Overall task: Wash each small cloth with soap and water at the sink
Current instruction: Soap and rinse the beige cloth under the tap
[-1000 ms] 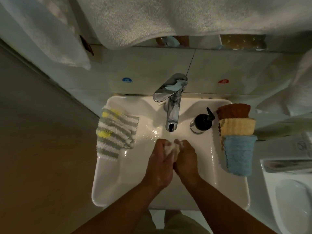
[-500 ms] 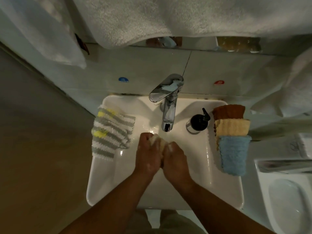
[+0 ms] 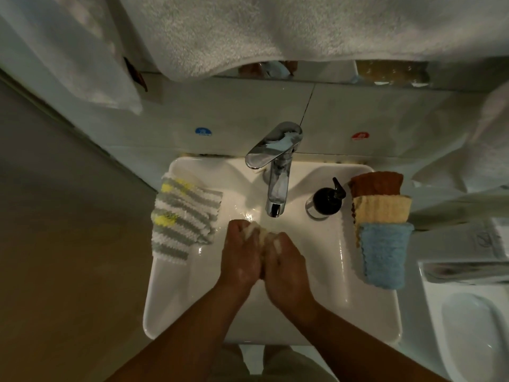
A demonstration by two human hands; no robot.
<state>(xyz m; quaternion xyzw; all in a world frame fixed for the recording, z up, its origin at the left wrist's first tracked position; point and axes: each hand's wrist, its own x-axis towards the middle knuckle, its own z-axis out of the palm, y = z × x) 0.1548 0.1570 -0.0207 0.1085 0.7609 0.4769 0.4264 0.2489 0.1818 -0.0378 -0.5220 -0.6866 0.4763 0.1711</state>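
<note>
Seen from above, my left hand and right hand are pressed side by side over the middle of the sink, just in front of the tap. Both sets of fingers are curled tight round one small pale cloth, bunched between the palms. I judge this is the scrubbing step, kept over the bowl so suds and drips fall inside. I cannot tell whether water is running.

A grey, white and yellow striped cloth lies over the sink's left edge. Along the right edge a brown cloth, a tan cloth and a blue cloth overlap in a row. A dark soap bottle stands at the back right, beside the tap.

The bowl's front half is open for moving. A big towel hangs above the back edge.
</note>
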